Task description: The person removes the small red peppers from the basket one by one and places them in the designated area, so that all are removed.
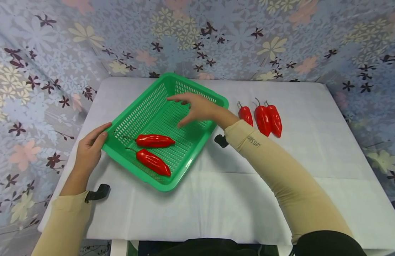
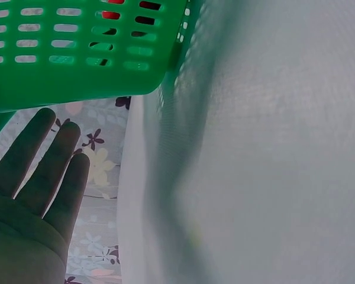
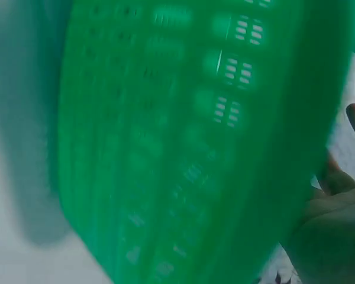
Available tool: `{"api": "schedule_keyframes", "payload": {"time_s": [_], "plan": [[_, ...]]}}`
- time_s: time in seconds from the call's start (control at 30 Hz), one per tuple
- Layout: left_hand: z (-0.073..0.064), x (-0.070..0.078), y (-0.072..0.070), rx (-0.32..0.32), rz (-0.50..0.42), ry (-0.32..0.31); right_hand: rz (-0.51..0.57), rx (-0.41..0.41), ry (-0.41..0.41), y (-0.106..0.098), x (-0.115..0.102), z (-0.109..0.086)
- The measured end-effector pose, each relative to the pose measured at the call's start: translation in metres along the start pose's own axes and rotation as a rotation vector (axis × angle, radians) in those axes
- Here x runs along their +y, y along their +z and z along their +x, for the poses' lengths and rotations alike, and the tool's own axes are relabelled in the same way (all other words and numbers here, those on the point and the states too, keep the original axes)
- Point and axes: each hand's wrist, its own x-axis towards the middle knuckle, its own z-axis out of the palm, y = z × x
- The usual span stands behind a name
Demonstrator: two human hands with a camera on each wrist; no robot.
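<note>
A green plastic basket [image 1: 181, 177] with slotted walls stands at an angle on the white-covered table. Two glossy red peppers lie in its near part, the upper pepper [image 1: 155, 141] above the lower pepper [image 1: 153, 163] in the head view. My left hand [image 1: 90, 145] holds the basket's left corner at the rim. In the left wrist view, three of that hand's fingers [image 2: 65, 189] stretch out beneath the rim. My right hand [image 1: 197, 108] hovers over the far right part of the basket, fingers spread and holding nothing. The basket's side wall [image 3: 165, 136] mostly fills the right wrist view.
Three more red peppers lie on the table right of the basket: a left one [image 1: 245, 113], a middle one [image 1: 262, 119] and a right one [image 1: 274, 120]. My right forearm [image 1: 280, 174] passes close in front of them. Flowered cloth [image 1: 216, 42] hangs behind the table [image 1: 236, 213].
</note>
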Motion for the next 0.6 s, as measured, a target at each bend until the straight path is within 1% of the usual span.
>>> {"api": "schedule_keyframes", "payload": {"time_s": [0.17, 0.33, 0.47, 0.6], "plan": [[0.001, 0.001, 0.001, 0.001, -0.017, 0.000, 0.016, -0.090, -0.020, 0.019, -0.008, 0.011], [0.002, 0.001, 0.002, -0.004, -0.019, -0.001, 0.054, -0.189, -0.002, 0.036, -0.013, 0.017], [0.001, -0.001, 0.001, 0.003, -0.014, -0.006, 0.066, -0.240, 0.003, 0.047, -0.013, 0.020], [0.001, 0.001, 0.000, 0.005, -0.021, -0.001, 0.036, -0.277, 0.000, 0.058, -0.013, 0.024]]}}
